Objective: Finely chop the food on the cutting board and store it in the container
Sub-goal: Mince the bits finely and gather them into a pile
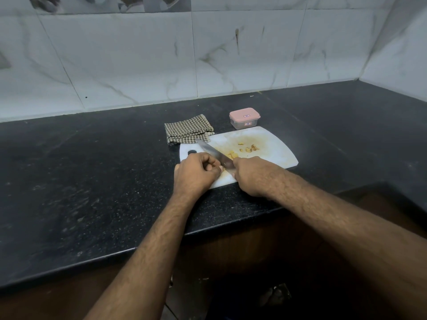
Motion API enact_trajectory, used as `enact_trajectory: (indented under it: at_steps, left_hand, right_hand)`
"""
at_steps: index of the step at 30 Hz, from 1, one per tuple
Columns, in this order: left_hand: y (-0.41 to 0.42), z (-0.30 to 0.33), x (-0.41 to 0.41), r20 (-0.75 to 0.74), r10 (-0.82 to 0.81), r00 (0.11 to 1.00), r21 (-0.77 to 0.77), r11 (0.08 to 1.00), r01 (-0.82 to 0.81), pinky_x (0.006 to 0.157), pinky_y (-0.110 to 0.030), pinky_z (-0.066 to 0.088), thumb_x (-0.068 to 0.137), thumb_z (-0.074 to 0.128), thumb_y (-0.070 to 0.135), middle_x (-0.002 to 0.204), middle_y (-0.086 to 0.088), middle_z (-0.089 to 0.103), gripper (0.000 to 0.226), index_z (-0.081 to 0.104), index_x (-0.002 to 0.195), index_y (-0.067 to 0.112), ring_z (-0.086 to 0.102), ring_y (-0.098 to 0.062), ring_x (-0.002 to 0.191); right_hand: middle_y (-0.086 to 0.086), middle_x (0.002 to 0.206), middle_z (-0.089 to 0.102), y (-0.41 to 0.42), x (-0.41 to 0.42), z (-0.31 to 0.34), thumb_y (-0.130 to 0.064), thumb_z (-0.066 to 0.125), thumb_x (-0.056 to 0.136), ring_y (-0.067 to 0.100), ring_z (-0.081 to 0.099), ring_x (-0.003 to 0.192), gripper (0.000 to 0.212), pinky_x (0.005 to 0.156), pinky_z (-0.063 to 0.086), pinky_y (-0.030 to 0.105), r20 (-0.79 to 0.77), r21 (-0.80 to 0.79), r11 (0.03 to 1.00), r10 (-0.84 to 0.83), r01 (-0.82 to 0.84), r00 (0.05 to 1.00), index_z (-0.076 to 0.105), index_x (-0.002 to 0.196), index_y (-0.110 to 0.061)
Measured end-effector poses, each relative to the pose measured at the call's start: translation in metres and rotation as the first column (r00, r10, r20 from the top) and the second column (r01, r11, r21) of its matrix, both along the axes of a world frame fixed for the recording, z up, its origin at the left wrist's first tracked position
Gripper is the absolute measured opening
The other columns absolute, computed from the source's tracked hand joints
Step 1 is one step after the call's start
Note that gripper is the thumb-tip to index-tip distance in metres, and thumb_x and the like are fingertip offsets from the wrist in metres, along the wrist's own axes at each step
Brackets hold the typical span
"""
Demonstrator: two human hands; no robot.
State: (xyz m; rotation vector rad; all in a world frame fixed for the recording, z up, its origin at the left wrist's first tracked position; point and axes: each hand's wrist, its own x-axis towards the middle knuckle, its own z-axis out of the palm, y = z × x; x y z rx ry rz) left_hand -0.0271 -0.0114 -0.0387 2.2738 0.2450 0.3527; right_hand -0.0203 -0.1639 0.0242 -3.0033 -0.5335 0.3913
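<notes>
- Right hand (248, 175), nearest the camera, wraps its fingers round the handle of the knife (213, 153); the blade runs toward 10 o'clock across the board (277, 146).
- Left hand (196, 173) sits at the board's 7 o'clock corner, fingers curled with the tips against the blade's near end; whether they pinch a piece of food there I cannot tell.
- Food (248, 148): a loose cluster of small yellowish pieces near the board's middle, one more by the blade; roughly five or six visible, too small for an exact count.
- Progress, as I judge it: chopping is underway, the pieces look coarse, so finer cuts remain.
- Container (245, 118) stands just beyond the board at 12 o'clock, pink lid on; storing is not yet begun.
- Count: one knife, one board, one container, one checked cloth (188, 131) at 10 o'clock touching the board's edge.
</notes>
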Motion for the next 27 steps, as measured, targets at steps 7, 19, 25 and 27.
enact_trajectory:
  at_steps: [7, 19, 25, 27]
  left_hand:
    - [0.0010, -0.0011, 0.0011, -0.001, -0.017, 1.000, 0.008, 1.000, 0.017, 0.101, -0.048, 0.048, 0.084, 0.079, 0.037, 0.067, 0.017, 0.068, 0.011, 0.074, 0.075, 0.034, 0.066, -0.005, 0.077]
    - [0.0006, -0.0004, -0.0002, -0.010, -0.013, 1.000, 0.011, 1.000, 0.013, 0.105, -0.047, 0.045, 0.087, 0.076, 0.036, 0.068, 0.019, 0.068, 0.013, 0.073, 0.075, 0.033, 0.064, -0.003, 0.076]
    - [-0.0013, 0.0017, -0.0004, -0.009, 0.003, 1.000, 0.037, 0.999, -0.003, 0.105, -0.044, 0.041, 0.087, 0.075, 0.034, 0.071, 0.016, 0.069, 0.014, 0.070, 0.074, 0.032, 0.064, -0.002, 0.078]
    - [-0.0014, 0.0015, -0.0005, -0.004, 0.003, 1.000, 0.045, 0.999, -0.002, 0.103, -0.044, 0.041, 0.087, 0.075, 0.034, 0.071, 0.015, 0.070, 0.015, 0.070, 0.074, 0.031, 0.064, -0.003, 0.078]
  right_hand:
    - [0.004, 0.104, 0.052, 0.0015, -0.0040, -0.0008, -0.021, 0.047, 0.104, 0.018, 0.052, 0.085, 0.040, 0.068, 0.044, 0.030, 0.007, 0.027, 0.999, -0.036, 0.036, 0.999, 0.043, 0.144, -0.022]
    - [0.000, 0.100, 0.051, -0.0032, -0.0055, -0.0034, -0.029, 0.044, 0.106, 0.016, 0.052, 0.082, 0.033, 0.060, 0.040, 0.028, -0.002, 0.087, 0.995, -0.057, 0.057, 0.998, 0.045, 0.138, -0.020]
    - [0.001, 0.102, 0.051, -0.0045, -0.0028, -0.0014, -0.030, 0.045, 0.106, 0.019, 0.053, 0.091, 0.032, 0.074, 0.044, 0.032, -0.003, 0.041, 0.999, -0.017, 0.018, 1.000, 0.046, 0.136, -0.021]
    - [0.001, 0.102, 0.051, -0.0045, -0.0018, -0.0004, -0.029, 0.045, 0.106, 0.019, 0.053, 0.091, 0.032, 0.073, 0.045, 0.032, -0.010, 0.037, 0.999, -0.012, 0.012, 1.000, 0.046, 0.137, -0.021]
